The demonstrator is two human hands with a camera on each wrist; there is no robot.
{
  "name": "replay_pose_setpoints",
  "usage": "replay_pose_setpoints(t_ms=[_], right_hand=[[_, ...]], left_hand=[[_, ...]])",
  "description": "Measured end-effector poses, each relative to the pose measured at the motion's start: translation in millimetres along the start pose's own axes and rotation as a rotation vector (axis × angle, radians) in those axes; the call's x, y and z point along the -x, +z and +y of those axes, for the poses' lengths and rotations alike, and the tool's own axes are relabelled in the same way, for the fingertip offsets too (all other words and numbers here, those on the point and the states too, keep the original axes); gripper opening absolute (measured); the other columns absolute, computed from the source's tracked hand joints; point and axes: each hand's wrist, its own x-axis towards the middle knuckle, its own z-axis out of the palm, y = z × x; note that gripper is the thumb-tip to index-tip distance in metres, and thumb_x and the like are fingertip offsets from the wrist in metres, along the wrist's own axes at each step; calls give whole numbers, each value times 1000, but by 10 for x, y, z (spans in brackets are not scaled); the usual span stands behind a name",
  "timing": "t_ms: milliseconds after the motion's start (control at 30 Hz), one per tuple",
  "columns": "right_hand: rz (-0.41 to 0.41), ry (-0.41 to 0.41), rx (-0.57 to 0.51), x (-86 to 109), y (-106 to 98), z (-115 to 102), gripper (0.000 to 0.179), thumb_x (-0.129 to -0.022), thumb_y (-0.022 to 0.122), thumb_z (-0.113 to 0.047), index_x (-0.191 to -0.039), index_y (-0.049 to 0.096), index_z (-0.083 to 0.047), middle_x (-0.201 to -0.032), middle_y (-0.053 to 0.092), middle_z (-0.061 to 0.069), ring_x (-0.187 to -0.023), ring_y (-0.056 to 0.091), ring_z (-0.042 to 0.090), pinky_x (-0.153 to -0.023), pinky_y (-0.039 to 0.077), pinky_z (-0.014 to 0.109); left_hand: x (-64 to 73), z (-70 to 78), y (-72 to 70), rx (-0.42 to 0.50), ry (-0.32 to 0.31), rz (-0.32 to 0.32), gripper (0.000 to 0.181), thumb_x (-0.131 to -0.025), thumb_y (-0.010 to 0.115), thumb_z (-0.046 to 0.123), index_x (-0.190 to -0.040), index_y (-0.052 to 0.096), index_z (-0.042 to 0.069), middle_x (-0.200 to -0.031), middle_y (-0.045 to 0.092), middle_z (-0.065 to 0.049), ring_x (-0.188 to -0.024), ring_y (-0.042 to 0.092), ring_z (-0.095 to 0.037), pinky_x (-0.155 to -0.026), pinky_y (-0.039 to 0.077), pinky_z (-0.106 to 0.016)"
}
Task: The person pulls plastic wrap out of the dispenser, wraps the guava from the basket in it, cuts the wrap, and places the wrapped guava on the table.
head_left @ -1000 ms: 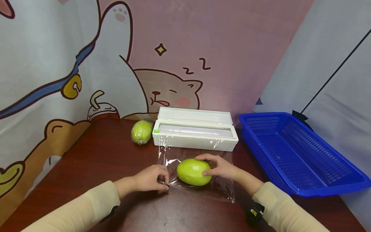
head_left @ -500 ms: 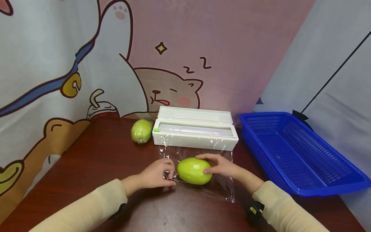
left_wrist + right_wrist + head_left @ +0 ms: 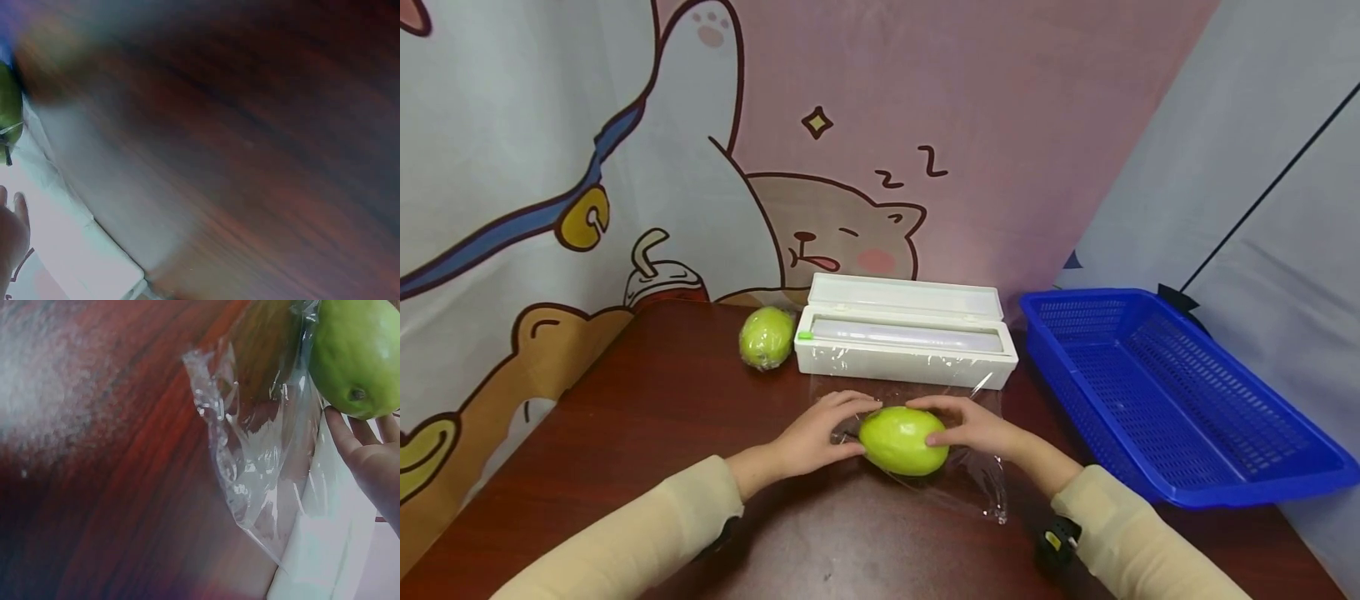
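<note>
A yellow-green oval fruit (image 3: 904,442) lies on a sheet of cling film (image 3: 981,492) on the table. At its right end my right hand (image 3: 977,429) holds it between thumb and fingers; this end's dark scar shows in the right wrist view on the fruit (image 3: 359,362). My left hand (image 3: 820,433) is spread around the left end, thumb in front and fingers behind, with film bunched there. A dark stalk sticks out between them. In the left wrist view only part of the fruit (image 3: 9,106) and the fingers (image 3: 21,209) appear at the edge.
Behind stands a white cling film dispenser (image 3: 902,367) with its lid up and a film roll (image 3: 902,335) inside. A film-wrapped green fruit (image 3: 766,337) sits left of it. A blue plastic basket (image 3: 1097,417) stands on the right.
My left hand has moved right and up with the film's left edge to the fruit's end, and its fingers have spread. The right hand has stayed on the fruit.
</note>
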Motion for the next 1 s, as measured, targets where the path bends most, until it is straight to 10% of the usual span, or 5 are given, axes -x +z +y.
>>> replay_pose_setpoints(t_ms=[467, 667, 1000], right_hand=[[13, -3, -36, 182, -1, 6, 74, -88, 64, -19, -143, 22, 7, -142, 33, 32, -122, 45, 44, -92, 50, 41], [114, -47, 209, 436, 8, 76, 63, -80, 73, -20, -131, 42, 1, -126, 53, 21, -116, 51, 38, -91, 49, 45], [46, -240, 665, 651, 208, 153, 33, -66, 81, -39, -84, 60, -21, -93, 51, -11, -93, 46, 5, -79, 44, 23]], left_hand=[[-56, -21, 1, 97, 40, -73, 54, -85, 67, 17, -135, 48, 6, -135, 53, -10, -123, 52, -25, -102, 43, -39], [-72, -30, -8, 111, 24, -93, 53, -87, 66, 18, -136, 47, 6, -136, 53, -10, -123, 51, -25, -102, 43, -38], [-78, -39, -29, 138, -18, -115, 53, -88, 65, 17, -136, 46, 7, -135, 53, -11, -120, 53, -25, -99, 46, -37]])
